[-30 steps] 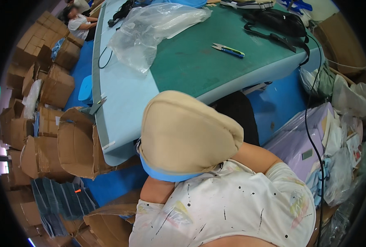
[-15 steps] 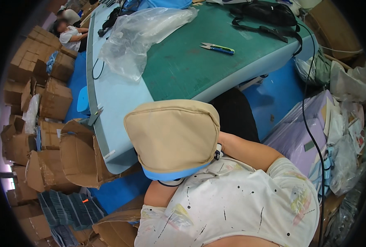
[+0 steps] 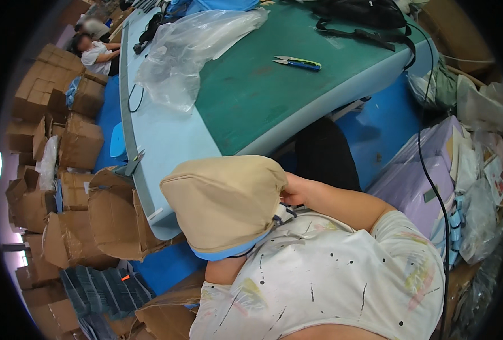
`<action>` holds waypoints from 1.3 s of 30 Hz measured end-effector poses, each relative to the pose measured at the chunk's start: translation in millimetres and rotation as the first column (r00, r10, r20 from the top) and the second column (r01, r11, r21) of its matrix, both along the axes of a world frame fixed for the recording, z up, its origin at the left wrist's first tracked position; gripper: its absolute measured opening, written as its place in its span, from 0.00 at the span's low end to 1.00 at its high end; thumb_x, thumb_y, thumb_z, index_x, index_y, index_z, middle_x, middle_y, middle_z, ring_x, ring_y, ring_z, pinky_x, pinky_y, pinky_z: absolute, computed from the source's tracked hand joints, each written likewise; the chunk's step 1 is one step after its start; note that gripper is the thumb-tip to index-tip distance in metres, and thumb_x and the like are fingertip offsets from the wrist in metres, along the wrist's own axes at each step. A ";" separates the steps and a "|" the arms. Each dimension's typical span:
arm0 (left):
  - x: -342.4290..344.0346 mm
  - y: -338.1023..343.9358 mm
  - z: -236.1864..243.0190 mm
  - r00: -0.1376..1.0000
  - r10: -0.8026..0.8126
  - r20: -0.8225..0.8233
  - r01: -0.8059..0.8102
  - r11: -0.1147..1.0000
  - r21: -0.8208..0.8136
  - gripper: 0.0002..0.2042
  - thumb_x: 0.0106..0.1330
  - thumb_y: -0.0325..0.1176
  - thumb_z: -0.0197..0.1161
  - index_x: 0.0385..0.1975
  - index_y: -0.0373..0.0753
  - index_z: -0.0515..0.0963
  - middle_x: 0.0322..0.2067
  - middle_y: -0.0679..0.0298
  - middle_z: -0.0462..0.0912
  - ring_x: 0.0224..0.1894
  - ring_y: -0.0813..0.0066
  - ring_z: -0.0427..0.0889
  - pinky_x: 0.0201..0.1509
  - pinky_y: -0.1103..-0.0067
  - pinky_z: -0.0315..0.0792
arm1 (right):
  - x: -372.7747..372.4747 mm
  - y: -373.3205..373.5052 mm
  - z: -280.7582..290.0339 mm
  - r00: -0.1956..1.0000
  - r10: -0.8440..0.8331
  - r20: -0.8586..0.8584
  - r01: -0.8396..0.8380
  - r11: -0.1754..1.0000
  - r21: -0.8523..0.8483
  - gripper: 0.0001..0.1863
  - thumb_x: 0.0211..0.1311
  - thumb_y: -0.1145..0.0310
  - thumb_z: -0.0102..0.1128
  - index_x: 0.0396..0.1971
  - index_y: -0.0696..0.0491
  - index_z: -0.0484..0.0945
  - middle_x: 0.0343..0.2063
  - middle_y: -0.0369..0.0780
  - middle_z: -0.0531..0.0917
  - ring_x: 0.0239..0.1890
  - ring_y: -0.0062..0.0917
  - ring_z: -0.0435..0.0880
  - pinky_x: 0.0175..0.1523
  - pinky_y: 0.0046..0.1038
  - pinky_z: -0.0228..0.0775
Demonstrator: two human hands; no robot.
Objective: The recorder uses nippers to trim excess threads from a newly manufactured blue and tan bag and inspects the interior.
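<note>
just left of right hand [image 3: 294,190]: beige bag [image 3: 223,201], touching; grip can't tell; left hand hidden.

Free green tabletop [image 3: 240,99] beyond beige bag [image 3: 223,201], snips [image 3: 305,64] midway, plastic sheeting [image 3: 186,54] blocking left

Worktop [image 3: 251,110], pale blue and green: one crumpled clear plastic sheet [image 3: 178,56] across both colours; one pair of snips [image 3: 305,64] on the green; one black strapped bag [image 3: 365,12], far right.
</note>
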State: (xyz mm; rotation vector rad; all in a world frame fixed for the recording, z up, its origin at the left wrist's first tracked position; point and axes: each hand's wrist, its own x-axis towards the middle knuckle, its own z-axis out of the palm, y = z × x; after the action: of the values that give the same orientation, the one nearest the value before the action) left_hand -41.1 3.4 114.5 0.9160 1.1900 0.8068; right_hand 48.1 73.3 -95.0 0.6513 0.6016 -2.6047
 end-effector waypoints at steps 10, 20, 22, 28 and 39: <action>-3.1 -26.6 -8.8 0.987 0.145 0.068 -0.142 0.988 -0.057 0.25 0.56 0.35 0.65 0.54 0.40 0.68 0.48 0.60 0.77 0.50 0.69 0.76 0.52 0.74 0.71 | -2.2 -10.1 40.4 0.972 -0.071 -0.223 0.007 0.962 -0.274 0.13 0.64 0.60 0.53 0.42 0.51 0.76 0.42 0.36 0.81 0.41 0.24 0.81 0.47 0.29 0.75; 0.2 -48.3 -27.3 0.943 0.278 0.184 -0.270 0.960 -0.066 0.26 0.56 0.35 0.65 0.55 0.40 0.67 0.50 0.60 0.76 0.51 0.69 0.75 0.53 0.73 0.70 | -13.2 5.8 21.0 0.973 0.008 -0.232 0.015 0.995 0.097 0.12 0.63 0.63 0.55 0.42 0.53 0.76 0.39 0.35 0.80 0.41 0.21 0.79 0.48 0.26 0.73; 0.7 -51.5 -29.9 0.933 0.299 0.202 -0.292 0.954 -0.066 0.26 0.56 0.35 0.65 0.56 0.40 0.67 0.50 0.60 0.76 0.51 0.69 0.75 0.53 0.73 0.70 | -14.3 4.1 8.1 0.969 0.045 -0.243 0.005 0.980 0.201 0.12 0.63 0.63 0.56 0.42 0.53 0.76 0.39 0.35 0.80 0.41 0.21 0.79 0.48 0.25 0.73; -2.0 -59.0 -34.2 0.902 0.358 0.239 -0.356 0.933 -0.054 0.26 0.56 0.35 0.65 0.56 0.40 0.67 0.50 0.60 0.75 0.52 0.69 0.75 0.54 0.73 0.70 | -5.8 12.7 -4.0 0.956 0.011 -0.294 -0.023 0.999 -0.037 0.13 0.63 0.63 0.56 0.45 0.53 0.75 0.41 0.35 0.80 0.43 0.21 0.80 0.48 0.26 0.73; -3.6 -67.1 -45.6 0.837 0.452 0.307 -0.457 0.888 -0.062 0.28 0.57 0.35 0.65 0.57 0.40 0.65 0.52 0.60 0.75 0.53 0.69 0.74 0.55 0.73 0.70 | 5.9 10.2 -45.4 0.944 -0.061 -0.324 0.105 0.987 0.122 0.16 0.64 0.62 0.55 0.48 0.53 0.75 0.41 0.37 0.81 0.42 0.23 0.81 0.47 0.26 0.74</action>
State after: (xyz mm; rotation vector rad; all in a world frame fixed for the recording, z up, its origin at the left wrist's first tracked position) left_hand -44.8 -63.6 68.9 0.4845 1.1300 1.2961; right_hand 54.0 83.5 -140.4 0.2973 0.8760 -2.7904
